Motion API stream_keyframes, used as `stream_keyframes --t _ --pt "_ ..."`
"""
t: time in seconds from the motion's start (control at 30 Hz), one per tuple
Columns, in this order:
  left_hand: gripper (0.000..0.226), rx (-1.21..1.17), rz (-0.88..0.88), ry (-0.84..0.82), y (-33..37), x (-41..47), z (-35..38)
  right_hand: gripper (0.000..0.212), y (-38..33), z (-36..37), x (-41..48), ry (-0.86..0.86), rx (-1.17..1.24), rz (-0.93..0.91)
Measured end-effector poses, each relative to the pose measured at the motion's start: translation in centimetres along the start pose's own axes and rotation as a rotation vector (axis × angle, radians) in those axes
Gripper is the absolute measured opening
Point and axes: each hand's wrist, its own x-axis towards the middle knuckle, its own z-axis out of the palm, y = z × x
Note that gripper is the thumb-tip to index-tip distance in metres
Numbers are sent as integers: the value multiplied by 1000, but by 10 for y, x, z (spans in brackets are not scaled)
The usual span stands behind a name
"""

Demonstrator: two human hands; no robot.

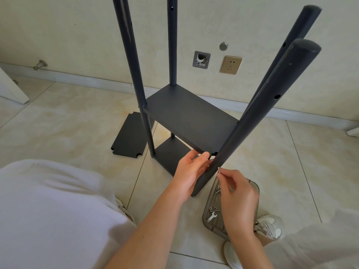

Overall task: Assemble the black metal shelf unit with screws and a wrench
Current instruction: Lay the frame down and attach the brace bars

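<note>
Cream floor tiles [73, 123] met a pale wall where a person crouched over a half-built black metal shelf unit [174, 105]. Well to the left of the fingers, a loose shelf panel [128, 135] lay flat on the floor beside the unit's left posts. The upper shelf [190, 117] sat fixed between the upright posts, with the lower shelf [171, 152] beneath it near the floor.

The left hand [189, 171] gripped the upper shelf's near corner, thumb on top of the edge and fingers curled beneath it. Just right of those fingers, the near post [252, 117] leaned across the frame, its foot on the tiles.

The right hand [236, 193] pinched a small silver screw [219, 169] between thumb and forefinger, its tip held against the post's right side, level with the shelf corner. Below that hand, a grey tray [204, 218] on the floor held loose screws [217, 190] and a small flat wrench [212, 216], untouched. Right of the wrist, a white sneaker [269, 226] rested on the tiles. On the wall, high above the fingers, a gold wall socket [231, 65] showed.
</note>
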Motion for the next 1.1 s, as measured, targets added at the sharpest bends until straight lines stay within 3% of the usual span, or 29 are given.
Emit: stream_keyframes --t 0.13,0.23,0.67,1.1 --pt "20 -9 3 6 0 -1 0 12 4 0 3 -42 220 227" --pt "19 11 3 15 -1 -1 1 14 4 0 4 -41 336 299" --pt "20 0 12 8 0 -1 0 18 5 2 0 -19 200 180" --pt "21 -6 11 2 1 -3 1 14 4 6 -2 1 207 199"
